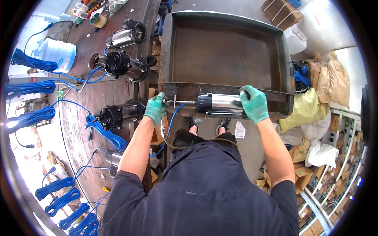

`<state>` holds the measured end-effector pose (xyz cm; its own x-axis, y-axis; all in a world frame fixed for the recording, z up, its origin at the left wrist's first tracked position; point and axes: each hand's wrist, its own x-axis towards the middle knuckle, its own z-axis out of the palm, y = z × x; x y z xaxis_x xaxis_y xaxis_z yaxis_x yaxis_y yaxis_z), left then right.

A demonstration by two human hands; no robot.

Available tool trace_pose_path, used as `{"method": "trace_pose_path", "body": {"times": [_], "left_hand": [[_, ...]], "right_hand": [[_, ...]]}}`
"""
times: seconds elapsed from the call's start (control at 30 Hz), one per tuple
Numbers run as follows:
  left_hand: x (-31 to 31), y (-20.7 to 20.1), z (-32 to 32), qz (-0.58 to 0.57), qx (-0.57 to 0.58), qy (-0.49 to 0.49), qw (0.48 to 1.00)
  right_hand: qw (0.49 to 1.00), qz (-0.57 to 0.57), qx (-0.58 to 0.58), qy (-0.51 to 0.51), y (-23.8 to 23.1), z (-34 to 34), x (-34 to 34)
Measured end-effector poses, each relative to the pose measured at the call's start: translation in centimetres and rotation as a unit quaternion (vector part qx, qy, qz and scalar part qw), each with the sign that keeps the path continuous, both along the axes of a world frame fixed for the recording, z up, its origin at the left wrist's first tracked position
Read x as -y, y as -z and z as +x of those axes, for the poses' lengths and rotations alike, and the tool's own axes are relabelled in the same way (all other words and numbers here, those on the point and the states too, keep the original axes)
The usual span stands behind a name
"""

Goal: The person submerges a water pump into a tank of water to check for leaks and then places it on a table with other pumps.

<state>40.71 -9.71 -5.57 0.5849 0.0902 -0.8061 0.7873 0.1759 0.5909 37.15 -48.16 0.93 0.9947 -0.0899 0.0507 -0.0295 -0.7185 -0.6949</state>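
Note:
A silver cylindrical pump with black end caps [226, 103] lies crosswise over the near rim of a metal trough [169, 47]. My right hand [254, 104], in a green glove, is closed around the pump's right end. From its left end a thin metal rod [187, 102] with a short crossbar runs toward my left hand [155, 108]. That hand, also green-gloved, is closed on a small metal fitting [168, 102] at the rod's end; the fingers partly hide it. A thin hose [168, 142] hangs below the fitting. A blue cable [170, 124] curves down from near the rod.
On the dark workbench [75, 114] at left stand similar pumps [122, 65], coiled blue cables [33, 88] and a clear water jug [59, 53]. Sacks [307, 110], a white jerrycan [295, 39] and a rack of boxes [334, 169] lie to the right. A paper sheet [239, 129] is on the floor.

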Motion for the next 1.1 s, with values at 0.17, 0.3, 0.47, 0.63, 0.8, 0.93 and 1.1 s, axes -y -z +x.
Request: {"method": "trace_pose_path", "body": {"times": [0.17,0.3,0.47,0.63,0.8,0.93,1.1], "left_hand": [[0.0,0.1,0.2,-0.004,-0.014,0.032,0.999],[-0.2,1.3,0.1,-0.043,0.014,0.067,0.997],[0.4,0.6,0.3,-0.022,-0.012,0.09,0.996],[0.7,0.9,0.7,-0.03,-0.031,0.094,0.995],[0.7,0.7,0.6,-0.021,-0.026,0.091,0.995],[0.2,0.5,0.2,-0.016,-0.009,0.075,0.997],[1.1,-2.7,1.2,-0.094,0.041,-0.095,0.99]], "right_hand": [[1.0,-0.003,0.005,-0.002,0.1,0.1,-0.2],[1.0,-0.013,0.029,-0.001,-0.4,-0.3,0.0],[0.999,-0.035,0.009,0.002,-0.1,0.3,-0.3],[0.999,-0.012,-0.018,0.032,-0.2,-0.2,-0.4],[0.999,-0.025,-0.021,0.032,-0.2,0.1,-0.5],[1.0,-0.018,-0.009,0.017,-0.1,-0.3,-0.5],[0.994,-0.052,0.096,-0.025,-0.6,-1.4,-0.2]]}}
